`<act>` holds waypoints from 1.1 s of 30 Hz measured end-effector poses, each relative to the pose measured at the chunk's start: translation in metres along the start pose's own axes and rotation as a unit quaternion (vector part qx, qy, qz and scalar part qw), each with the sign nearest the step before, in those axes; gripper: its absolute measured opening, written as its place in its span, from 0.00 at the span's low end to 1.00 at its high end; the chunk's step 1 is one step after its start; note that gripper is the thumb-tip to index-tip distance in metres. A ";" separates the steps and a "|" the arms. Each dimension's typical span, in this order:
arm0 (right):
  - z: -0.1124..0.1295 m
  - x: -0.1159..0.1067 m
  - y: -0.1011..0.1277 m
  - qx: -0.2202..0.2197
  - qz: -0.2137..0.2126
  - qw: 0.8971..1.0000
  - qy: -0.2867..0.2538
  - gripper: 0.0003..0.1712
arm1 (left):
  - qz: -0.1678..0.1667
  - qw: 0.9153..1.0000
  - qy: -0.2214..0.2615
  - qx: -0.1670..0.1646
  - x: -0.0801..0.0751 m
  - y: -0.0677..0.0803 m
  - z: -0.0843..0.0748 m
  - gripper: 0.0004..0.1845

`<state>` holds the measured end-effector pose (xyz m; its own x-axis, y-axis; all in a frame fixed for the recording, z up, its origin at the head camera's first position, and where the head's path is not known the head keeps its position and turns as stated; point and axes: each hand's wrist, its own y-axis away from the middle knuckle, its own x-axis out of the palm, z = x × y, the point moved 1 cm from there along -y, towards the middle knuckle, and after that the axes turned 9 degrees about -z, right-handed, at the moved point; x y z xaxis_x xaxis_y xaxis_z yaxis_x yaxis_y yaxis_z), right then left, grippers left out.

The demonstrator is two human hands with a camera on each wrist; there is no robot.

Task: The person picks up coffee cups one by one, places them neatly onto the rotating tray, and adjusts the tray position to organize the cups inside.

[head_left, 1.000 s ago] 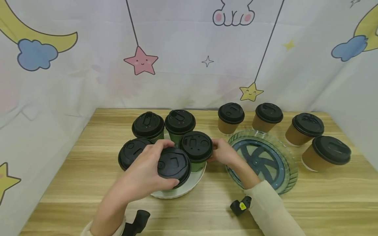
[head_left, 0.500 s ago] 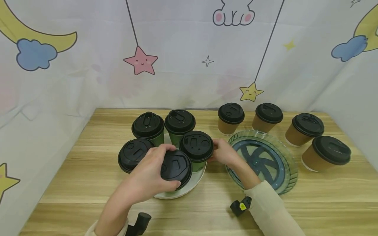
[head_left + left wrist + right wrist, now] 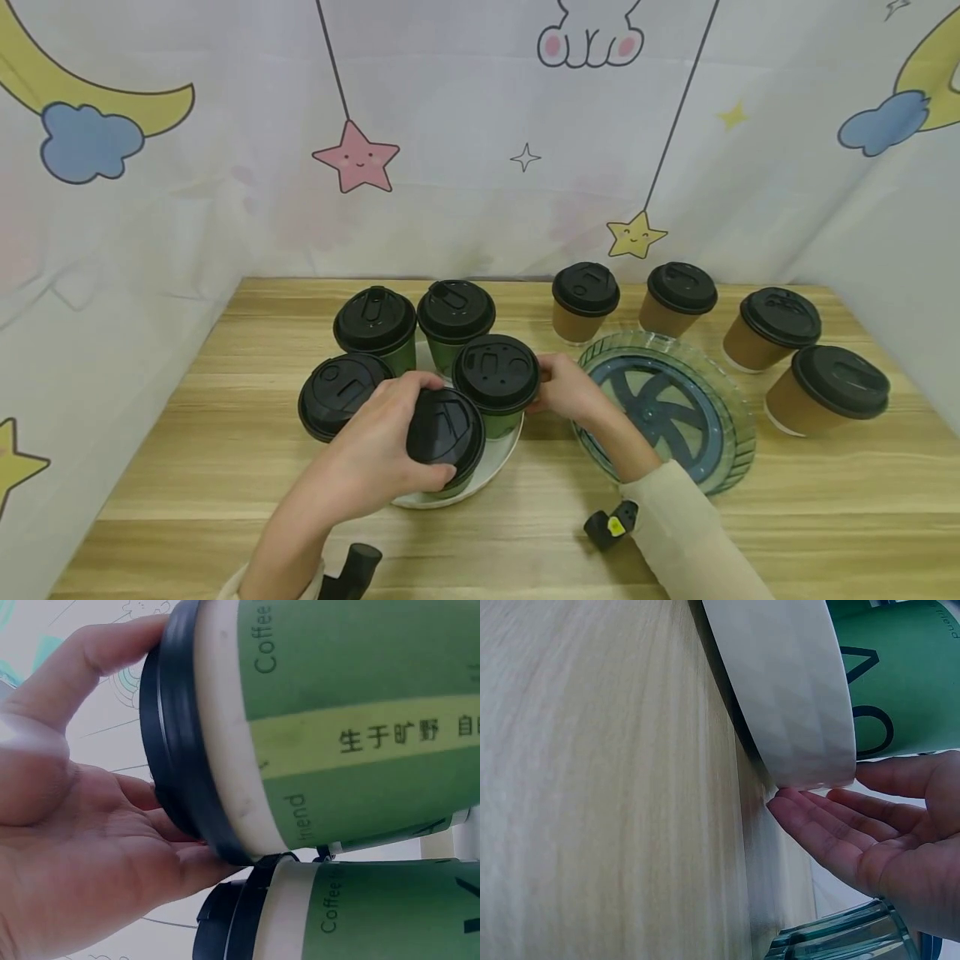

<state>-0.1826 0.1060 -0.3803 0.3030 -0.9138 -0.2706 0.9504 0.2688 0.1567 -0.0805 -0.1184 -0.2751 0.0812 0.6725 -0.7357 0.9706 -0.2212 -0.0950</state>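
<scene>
Left hand (image 3: 378, 454) curls round the black plastic lid of a green paper coffee cup with a yellow-green band (image 3: 446, 442), thumb on one side of the lid rim, fingers on the other; the left wrist view shows the same hand (image 3: 67, 847) with thumb and palm clamped on the lid edge of that cup (image 3: 337, 735). The cup sits at the near edge of a round white plate (image 3: 495, 462), slightly tilted, lid leaning toward the person; its base is hidden, so whether it rests on the plate or is lifted cannot be told. Long axis runs roughly vertical, lid up.

Right hand (image 3: 573, 392) lies at the right edge of the plate; in the right wrist view its fingers (image 3: 832, 840) are straight and relaxed, tips touching the plate's white wall (image 3: 795, 712), gripping nothing.

Handling judgement: paper cup looks light, with a thin wall that would dent under a hard squeeze; the snap-on lid could pop off if pulled by the rim alone, so a hold on the body just below the lid seems safer. Full or empty: cannot tell.

Four more green lidded cups (image 3: 375, 321) cluster on and beside the plate near the bench centre. Four brown lidded paper cups (image 3: 780, 329) stand along the far right edge, near a clear round tray with a blue spoked wheel (image 3: 663, 408).
</scene>
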 end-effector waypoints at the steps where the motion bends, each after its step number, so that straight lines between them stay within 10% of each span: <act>1: 0.000 0.000 0.000 -0.001 0.000 1.000 0.001 0.18 | 0.000 1.000 0.000 0.002 0.000 0.000 0.000 0.35; 33: 0.002 0.001 0.001 0.007 -0.006 1.000 -0.001 0.17 | 0.002 1.000 -0.009 -0.014 0.002 0.000 0.001 0.39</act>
<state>-0.1819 0.1048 -0.3788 0.2915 -0.9174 -0.2710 0.9528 0.2534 0.1670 -0.0808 -0.1177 -0.2770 0.0824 0.6592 -0.7475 0.9763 -0.2040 -0.0723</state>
